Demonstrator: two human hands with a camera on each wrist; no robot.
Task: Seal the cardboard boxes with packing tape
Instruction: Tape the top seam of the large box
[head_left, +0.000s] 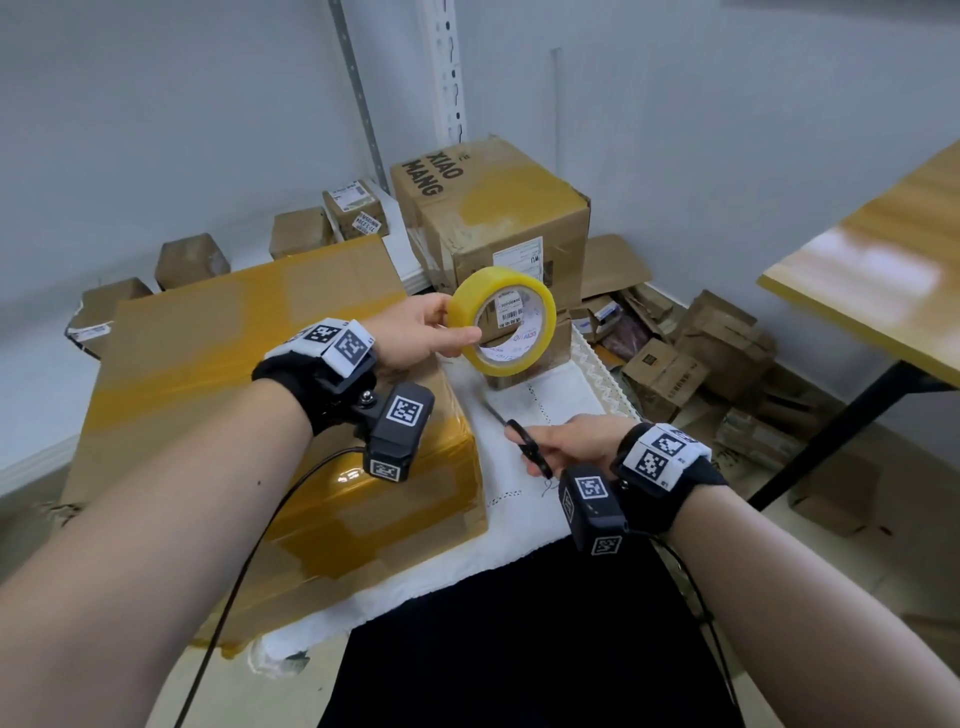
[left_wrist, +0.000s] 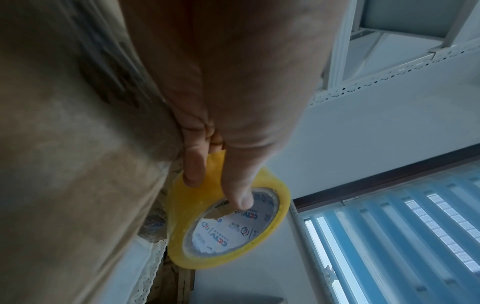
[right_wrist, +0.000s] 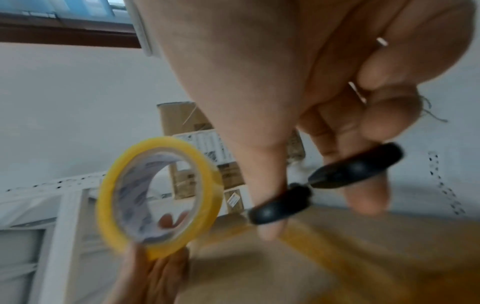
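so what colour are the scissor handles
Black; the scissor handles show best in the right wrist view.

"XIAO MANG" printed on the big cardboard box (head_left: 488, 208), "CCTV" inside the tape roll (left_wrist: 228, 224) core

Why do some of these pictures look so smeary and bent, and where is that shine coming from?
Head view: sharp, edges bowed by the wide lens, glare on the taped box. Left wrist view: cardboard blurred, tape roll crisp. Right wrist view: motion blur smears scissors and roll.
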